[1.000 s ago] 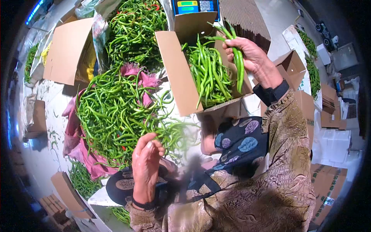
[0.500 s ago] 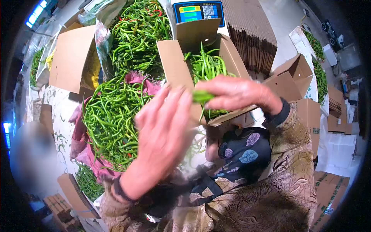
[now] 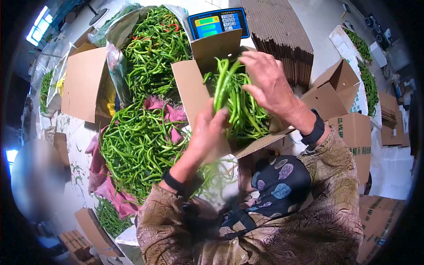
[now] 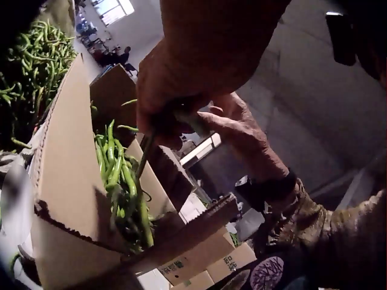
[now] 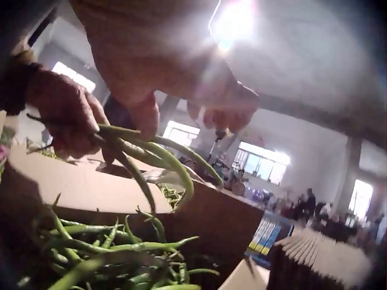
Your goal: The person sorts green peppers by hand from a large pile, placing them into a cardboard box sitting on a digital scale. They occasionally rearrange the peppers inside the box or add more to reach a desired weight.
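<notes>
Over the open cardboard box (image 3: 191, 88), my left hand (image 3: 206, 129) grips a small bunch of long green chili peppers (image 3: 224, 84) by one end. The right wrist view shows the bunch (image 5: 160, 158) fanning out of that hand (image 5: 63, 115). My right hand (image 3: 270, 84) is beside the free ends, its thumb and fingers spread apart with nothing gripped between them. Beneath both hands, more green chilies (image 3: 249, 117) fill the box, mostly lying lengthwise. In the left wrist view, the left hand's (image 4: 175, 90) fingertips are in shadow and partly hidden.
A big chili heap (image 3: 137, 152) on pink cloth (image 3: 110, 190) lies left of the box, another heap (image 3: 154, 57) behind it. A digital scale display (image 3: 218, 23) and stacked flat cardboard (image 3: 280, 35) stand beyond. More open boxes (image 3: 333, 90) are at the right.
The chili bunch has passed from my right hand to my left. The left hand has come from the heap to the box; the right has released the bunch and stays above the box.
</notes>
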A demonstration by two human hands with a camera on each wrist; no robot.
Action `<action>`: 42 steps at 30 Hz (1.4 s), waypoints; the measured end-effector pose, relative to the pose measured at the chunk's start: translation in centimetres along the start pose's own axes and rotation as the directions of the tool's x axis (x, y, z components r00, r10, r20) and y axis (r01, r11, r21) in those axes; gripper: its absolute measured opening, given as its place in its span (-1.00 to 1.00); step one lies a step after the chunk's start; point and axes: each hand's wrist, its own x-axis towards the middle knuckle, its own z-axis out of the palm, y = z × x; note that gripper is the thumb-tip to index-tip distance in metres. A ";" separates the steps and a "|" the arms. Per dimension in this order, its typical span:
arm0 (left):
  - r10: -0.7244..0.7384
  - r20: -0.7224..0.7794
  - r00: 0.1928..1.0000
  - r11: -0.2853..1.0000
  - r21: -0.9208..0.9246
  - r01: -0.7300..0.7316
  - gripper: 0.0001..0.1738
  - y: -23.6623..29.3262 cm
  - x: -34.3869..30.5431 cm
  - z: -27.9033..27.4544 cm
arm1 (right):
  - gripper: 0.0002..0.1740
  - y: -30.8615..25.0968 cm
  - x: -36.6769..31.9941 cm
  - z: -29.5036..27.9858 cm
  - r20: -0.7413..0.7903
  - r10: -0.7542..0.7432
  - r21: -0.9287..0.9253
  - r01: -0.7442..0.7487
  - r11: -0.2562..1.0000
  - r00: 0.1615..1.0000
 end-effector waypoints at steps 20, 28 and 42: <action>0.008 0.314 0.949 0.937 0.330 -0.117 -0.46 -3.2 0.3 -1.2 | -0.23 6.9 -2.3 11.5 0.714 0.240 -0.092 -0.251 0.963 0.658; -0.393 0.147 0.908 0.901 0.261 0.348 -0.51 9.5 -9.1 -12.4 | -0.32 5.9 -2.6 9.8 0.737 0.227 -0.142 -0.182 0.973 0.637; -0.373 -0.468 0.801 0.830 0.217 0.514 -0.56 -8.7 -32.5 -30.5 | -0.54 -11.8 0.1 -3.6 0.798 -0.145 0.429 -0.384 0.818 0.585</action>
